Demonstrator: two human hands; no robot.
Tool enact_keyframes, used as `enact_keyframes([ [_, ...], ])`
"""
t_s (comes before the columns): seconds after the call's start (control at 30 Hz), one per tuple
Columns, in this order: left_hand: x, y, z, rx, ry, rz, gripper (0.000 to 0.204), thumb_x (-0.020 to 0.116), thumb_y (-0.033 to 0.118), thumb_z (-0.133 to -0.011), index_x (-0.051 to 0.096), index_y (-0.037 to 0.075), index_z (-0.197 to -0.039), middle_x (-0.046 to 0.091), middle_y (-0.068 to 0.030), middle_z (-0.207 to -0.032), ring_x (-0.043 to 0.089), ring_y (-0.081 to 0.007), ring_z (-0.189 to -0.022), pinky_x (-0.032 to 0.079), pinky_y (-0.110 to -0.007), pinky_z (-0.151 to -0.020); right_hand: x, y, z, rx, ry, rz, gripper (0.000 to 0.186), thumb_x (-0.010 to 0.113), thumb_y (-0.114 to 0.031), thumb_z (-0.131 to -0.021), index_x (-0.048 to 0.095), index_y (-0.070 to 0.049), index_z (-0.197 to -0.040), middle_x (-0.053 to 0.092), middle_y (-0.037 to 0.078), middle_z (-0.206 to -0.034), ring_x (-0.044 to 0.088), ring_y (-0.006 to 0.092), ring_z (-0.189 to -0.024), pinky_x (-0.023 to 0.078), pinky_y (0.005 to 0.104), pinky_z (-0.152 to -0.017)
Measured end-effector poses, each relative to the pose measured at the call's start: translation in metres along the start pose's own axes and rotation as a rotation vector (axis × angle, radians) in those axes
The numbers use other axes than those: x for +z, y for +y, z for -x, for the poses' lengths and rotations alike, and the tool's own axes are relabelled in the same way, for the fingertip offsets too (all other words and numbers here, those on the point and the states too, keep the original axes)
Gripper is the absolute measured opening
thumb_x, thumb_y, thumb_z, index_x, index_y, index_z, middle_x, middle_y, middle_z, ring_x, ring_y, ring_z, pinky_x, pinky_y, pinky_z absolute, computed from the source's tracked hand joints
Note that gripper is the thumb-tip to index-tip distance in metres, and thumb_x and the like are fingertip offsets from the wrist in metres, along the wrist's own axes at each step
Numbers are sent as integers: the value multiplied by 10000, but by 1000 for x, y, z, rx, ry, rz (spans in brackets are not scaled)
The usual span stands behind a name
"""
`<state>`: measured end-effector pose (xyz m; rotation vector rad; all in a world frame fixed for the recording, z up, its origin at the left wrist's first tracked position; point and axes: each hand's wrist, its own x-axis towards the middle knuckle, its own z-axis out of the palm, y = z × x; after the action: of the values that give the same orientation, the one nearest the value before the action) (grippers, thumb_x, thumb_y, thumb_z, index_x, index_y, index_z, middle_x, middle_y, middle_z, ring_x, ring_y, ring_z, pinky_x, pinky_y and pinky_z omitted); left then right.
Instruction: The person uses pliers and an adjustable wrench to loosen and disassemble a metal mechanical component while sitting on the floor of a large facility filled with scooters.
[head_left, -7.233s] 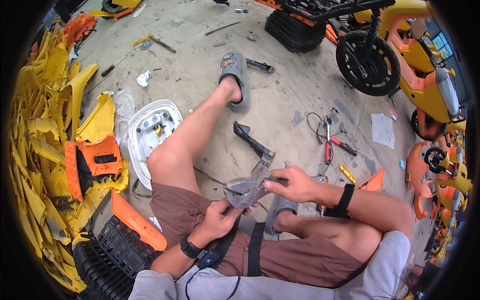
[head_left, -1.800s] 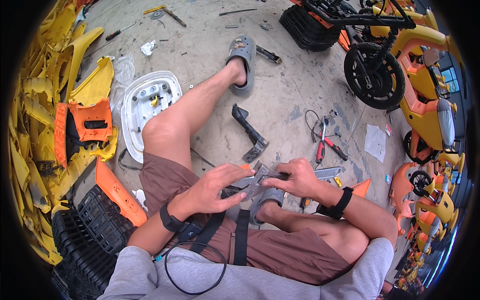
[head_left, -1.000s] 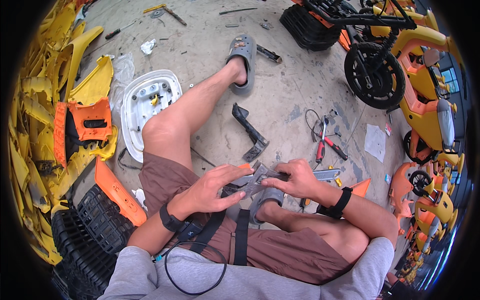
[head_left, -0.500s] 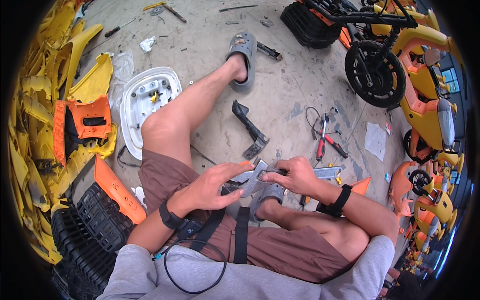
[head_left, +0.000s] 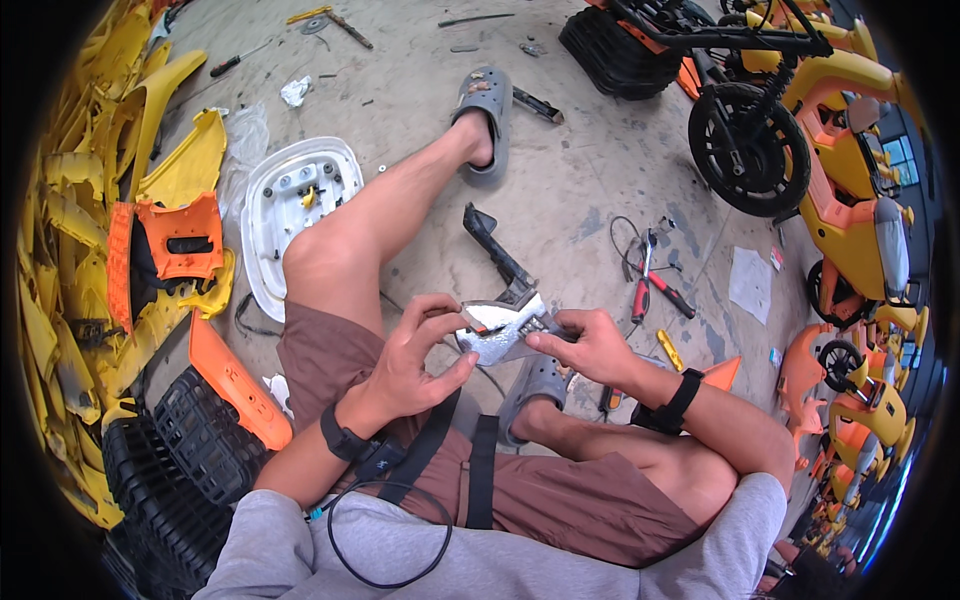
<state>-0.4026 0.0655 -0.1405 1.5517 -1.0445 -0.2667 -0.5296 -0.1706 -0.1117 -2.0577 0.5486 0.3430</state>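
My right hand [head_left: 590, 342] grips a silver metal part [head_left: 505, 330] by its right end, thumb on top and fingers curled behind. The part has a bright, crinkled-looking shiny face and a darker, ribbed section near the right thumb; its exact kind I cannot make out. My left hand [head_left: 422, 355] is at the part's left end, its thumb and fingers apart, seemingly just at the edge without a firm hold. Behind the part, a black angled bracket [head_left: 500, 255] lies on the floor, its lower end partly hidden.
A white shell [head_left: 262, 225] lies beside my left knee. Yellow panels [head_left: 75, 260] and black crates [head_left: 170, 490] are heaped left. Red-handled pliers [head_left: 642, 295] and a yellow tool [head_left: 670, 350] lie right. A black wheel [head_left: 750, 150] and yellow scooters [head_left: 850, 255] stand further right.
The silver part has turned in my hands; its shiny face now shows, and the long bar that stuck out past my right hand is no longer visible there. My left fingers have spread.
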Motion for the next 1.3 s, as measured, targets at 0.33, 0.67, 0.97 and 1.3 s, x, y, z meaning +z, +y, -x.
enact_keyframes([
  [0.33,2,9,-1,-91,-183,-539,369,704,146,-802,627,63,-1153,549,-127,-794,585,-278,-709,472,-372,-600,1,-12,3,-3,94,292,555,677,-489,-865,603,10,-633,513,96,-473,495,165,-441,383,348,-457],
  [0.67,4,1,3,-174,-238,-457,433,677,167,-821,583,62,-1231,627,-146,-760,622,-322,-677,491,-417,-601,4,-3,0,21,135,313,646,624,-617,-833,637,-1,-638,515,166,-491,550,357,-499,437,425,-509],
  [0.97,3,4,1,-194,-230,-469,430,663,157,-827,578,79,-1242,614,-157,-709,616,-328,-659,485,-430,-592,3,-9,-2,142,88,248,623,621,-608,-839,668,-8,-680,539,179,-524,564,365,-531,439,427,-523],
  [1.3,4,7,-2,-167,-221,-454,424,659,148,-840,579,84,-1251,575,-141,-648,590,-315,-607,469,-421,-562,-3,-14,-2,152,111,274,664,622,-647,-812,661,-2,-659,550,182,-538,563,368,-539,435,432,-523],
])
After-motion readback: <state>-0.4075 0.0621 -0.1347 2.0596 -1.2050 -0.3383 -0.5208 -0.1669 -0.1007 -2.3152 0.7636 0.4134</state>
